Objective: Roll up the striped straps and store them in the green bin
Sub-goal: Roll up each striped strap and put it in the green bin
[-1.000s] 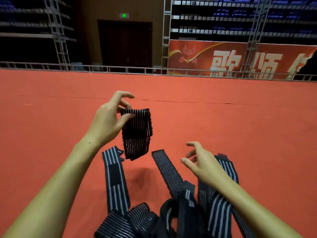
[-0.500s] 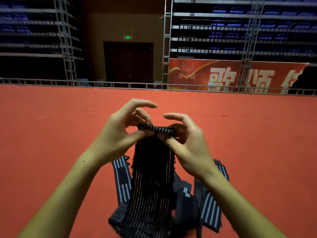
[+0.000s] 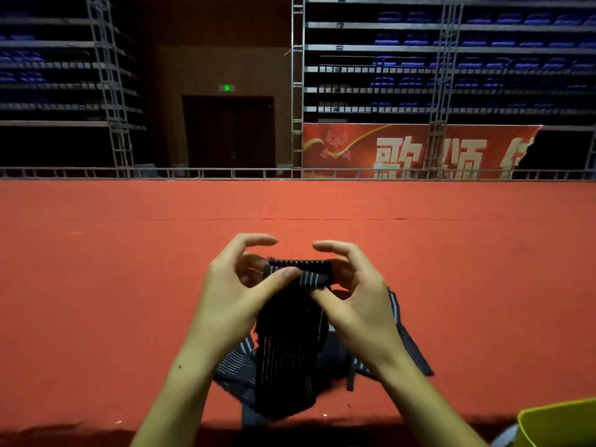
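A black strap with thin white stripes [image 3: 287,346] hangs in front of me, its top end turned over into a small roll. My left hand [image 3: 238,291] pinches the roll's left side between thumb and fingers. My right hand [image 3: 354,295] pinches its right side. Under the hanging strap, a heap of more striped straps [image 3: 409,353] lies on the red surface. A corner of the green bin [image 3: 558,424] shows at the lower right, below the surface's edge.
The red carpeted surface [image 3: 113,285] stretches wide ahead, its near edge running along the bottom of the view. Beyond it stand a metal rail [image 3: 225,173], truss towers, a dark door, a red banner and rows of blue seats.
My right hand came up from the heap and joined the left on the strap's top end. Both hands have turned that end into a small roll. The view tilted up slightly.
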Motion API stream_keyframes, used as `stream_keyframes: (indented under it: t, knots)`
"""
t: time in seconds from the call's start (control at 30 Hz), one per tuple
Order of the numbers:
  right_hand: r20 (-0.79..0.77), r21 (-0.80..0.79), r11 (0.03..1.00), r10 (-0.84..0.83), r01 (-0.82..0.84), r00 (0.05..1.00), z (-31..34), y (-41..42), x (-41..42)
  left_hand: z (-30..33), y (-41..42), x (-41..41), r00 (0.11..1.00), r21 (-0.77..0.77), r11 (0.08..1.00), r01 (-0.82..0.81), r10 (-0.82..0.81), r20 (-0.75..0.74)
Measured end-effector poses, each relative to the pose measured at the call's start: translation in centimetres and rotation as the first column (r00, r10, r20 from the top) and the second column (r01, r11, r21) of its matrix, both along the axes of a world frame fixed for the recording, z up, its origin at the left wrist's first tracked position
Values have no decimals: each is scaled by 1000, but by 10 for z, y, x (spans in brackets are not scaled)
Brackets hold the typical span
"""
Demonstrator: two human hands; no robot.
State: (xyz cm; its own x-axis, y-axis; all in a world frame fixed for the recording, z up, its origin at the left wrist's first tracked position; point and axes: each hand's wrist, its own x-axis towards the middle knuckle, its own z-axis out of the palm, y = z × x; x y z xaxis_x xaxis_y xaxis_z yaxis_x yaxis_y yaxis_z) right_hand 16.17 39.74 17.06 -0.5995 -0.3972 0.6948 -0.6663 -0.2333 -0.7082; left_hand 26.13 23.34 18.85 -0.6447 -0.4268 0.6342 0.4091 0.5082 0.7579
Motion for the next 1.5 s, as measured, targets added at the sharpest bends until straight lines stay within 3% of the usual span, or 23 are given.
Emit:
stream_keyframes:
  t: [0.17, 0.33, 0.53, 0.67, 0.83, 1.0, 1.23, 1.5]
  knots:
    - [61, 0, 996, 94, -94, 994, -10, 35, 27, -14, 30, 22, 997, 9, 1000, -20, 20, -70]
    - [77, -94, 995, 21, -13, 997, -11, 51, 46, -21, 56, 43, 992, -5, 1000, -4, 3, -126]
    - [116, -210, 974, -65, 88, 991, -13, 60, 79, -29, 81, 74, 922, -65, 947, -313, 287, -260]
    - [144, -233, 956, -149, 179, 978, -26, 63, 104, -36, 91, 96, 927, -22, 955, -294, 280, -248]
    - [185, -258, 952, -115, 162, 976, -32, 60, 115, -38, 100, 97, 911, 45, 949, -312, 312, -269]
    - [208, -243, 958, -101, 151, 973, -36, 62, 118, -44, 96, 101, 922, 50, 954, -294, 297, -250]
    - [249, -236, 953, -127, 187, 960, -41, 76, 122, -52, 102, 107, 965, 152, 985, -79, 114, -236]
    - [328, -246, 940, -150, 237, 933, -38, 86, 117, -50, 103, 114, 940, 169, 985, 30, 30, -341]
